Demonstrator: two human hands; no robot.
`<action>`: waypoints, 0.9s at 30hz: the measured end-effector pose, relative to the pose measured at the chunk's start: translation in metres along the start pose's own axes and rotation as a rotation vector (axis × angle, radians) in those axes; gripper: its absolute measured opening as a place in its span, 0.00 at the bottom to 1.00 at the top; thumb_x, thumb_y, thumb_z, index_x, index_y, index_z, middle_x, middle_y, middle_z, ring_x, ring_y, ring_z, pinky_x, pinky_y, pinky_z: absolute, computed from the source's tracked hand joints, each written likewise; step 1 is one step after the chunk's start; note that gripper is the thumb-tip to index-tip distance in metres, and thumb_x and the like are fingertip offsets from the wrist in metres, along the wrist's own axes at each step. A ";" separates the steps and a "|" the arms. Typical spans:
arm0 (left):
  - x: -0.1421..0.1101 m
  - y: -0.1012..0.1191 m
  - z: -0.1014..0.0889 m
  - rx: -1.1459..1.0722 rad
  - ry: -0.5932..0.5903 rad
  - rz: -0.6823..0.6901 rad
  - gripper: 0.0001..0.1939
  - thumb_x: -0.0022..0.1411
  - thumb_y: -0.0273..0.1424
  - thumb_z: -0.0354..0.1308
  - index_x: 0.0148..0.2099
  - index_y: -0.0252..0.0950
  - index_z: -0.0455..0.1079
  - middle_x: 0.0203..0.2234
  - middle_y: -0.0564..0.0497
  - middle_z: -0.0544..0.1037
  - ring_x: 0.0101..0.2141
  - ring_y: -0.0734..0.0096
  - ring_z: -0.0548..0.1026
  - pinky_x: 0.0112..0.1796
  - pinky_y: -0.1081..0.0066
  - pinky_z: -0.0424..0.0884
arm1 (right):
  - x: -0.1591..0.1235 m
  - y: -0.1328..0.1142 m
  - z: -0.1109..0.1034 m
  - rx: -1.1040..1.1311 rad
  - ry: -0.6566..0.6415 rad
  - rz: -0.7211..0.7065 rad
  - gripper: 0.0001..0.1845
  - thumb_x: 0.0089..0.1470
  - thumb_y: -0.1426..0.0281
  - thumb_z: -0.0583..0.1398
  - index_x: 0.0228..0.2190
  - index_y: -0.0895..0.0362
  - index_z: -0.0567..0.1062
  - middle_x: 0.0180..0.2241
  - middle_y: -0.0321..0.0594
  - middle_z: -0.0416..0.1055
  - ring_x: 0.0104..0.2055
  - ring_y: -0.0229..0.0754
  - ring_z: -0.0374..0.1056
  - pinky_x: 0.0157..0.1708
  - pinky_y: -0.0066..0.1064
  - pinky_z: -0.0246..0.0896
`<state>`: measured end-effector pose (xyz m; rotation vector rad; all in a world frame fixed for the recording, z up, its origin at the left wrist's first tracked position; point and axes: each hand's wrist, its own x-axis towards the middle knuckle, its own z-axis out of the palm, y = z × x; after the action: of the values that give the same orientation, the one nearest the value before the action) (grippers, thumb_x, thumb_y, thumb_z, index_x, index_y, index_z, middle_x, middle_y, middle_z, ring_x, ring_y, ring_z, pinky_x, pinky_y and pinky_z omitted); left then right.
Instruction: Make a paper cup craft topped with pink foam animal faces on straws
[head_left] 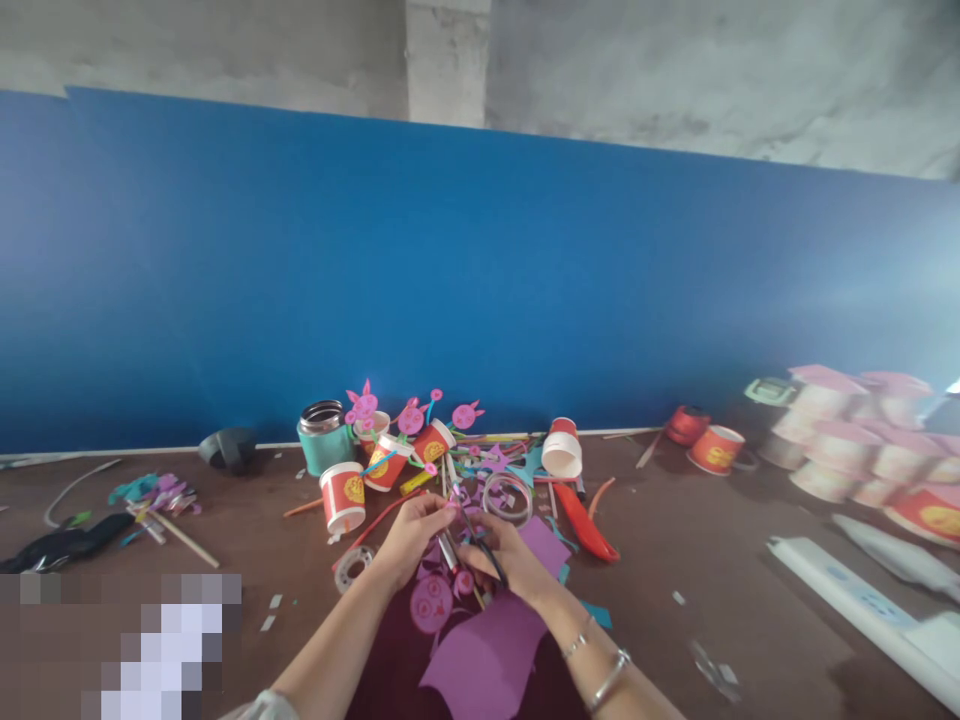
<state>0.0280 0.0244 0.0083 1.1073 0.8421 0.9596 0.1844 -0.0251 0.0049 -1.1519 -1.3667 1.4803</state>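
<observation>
My left hand (414,532) is closed in a pinch on a small piece of purple paper (457,492). Dark-handled scissors (492,563) are gripped in my right hand (514,562), their blades pointing up toward that paper. Just below both hands lies a round pink-purple paper face (431,604) with drawn features. A large purple sheet (486,655) with curved cut edges rests nearest me, partly under my right wrist. A marker (448,552) shows between the hands. Beyond them are heaped purple and blue paper scraps (495,460) and a roll of clear tape (510,497).
Red paper cups (343,497) with paper faces on sticks stand behind, beside a teal jar (325,440). A tape roll (354,568) lies left, red scissors (589,525) right. Farther right are stacked cups (840,455) and a white power strip (847,590). A blue partition (480,280) rises behind.
</observation>
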 end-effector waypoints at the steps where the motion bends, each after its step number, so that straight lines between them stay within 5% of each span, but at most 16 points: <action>1: 0.000 -0.001 -0.001 -0.003 -0.004 -0.002 0.12 0.47 0.35 0.64 0.26 0.31 0.69 0.15 0.58 0.64 0.18 0.84 0.55 0.21 0.78 0.48 | 0.000 -0.001 0.000 0.006 -0.003 0.001 0.26 0.43 0.61 0.65 0.43 0.60 0.67 0.13 0.27 0.65 0.13 0.31 0.59 0.14 0.21 0.52; 19: -0.001 0.005 -0.002 0.019 0.006 -0.015 0.13 0.43 0.35 0.65 0.24 0.31 0.67 0.14 0.59 0.63 0.17 0.83 0.55 0.20 0.77 0.48 | 0.000 0.003 -0.003 -0.037 -0.012 -0.026 0.23 0.43 0.63 0.65 0.41 0.60 0.68 0.12 0.26 0.63 0.12 0.30 0.54 0.13 0.21 0.48; 27: 0.001 0.008 -0.013 0.131 -0.080 -0.076 0.13 0.46 0.37 0.64 0.25 0.32 0.68 0.14 0.58 0.63 0.16 0.83 0.57 0.19 0.77 0.49 | -0.001 0.002 -0.010 -0.130 -0.066 -0.020 0.21 0.45 0.65 0.64 0.41 0.59 0.70 0.13 0.27 0.63 0.13 0.31 0.55 0.14 0.21 0.48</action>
<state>0.0151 0.0305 0.0128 1.2090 0.8855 0.8011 0.1949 -0.0238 0.0027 -1.1749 -1.5350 1.4440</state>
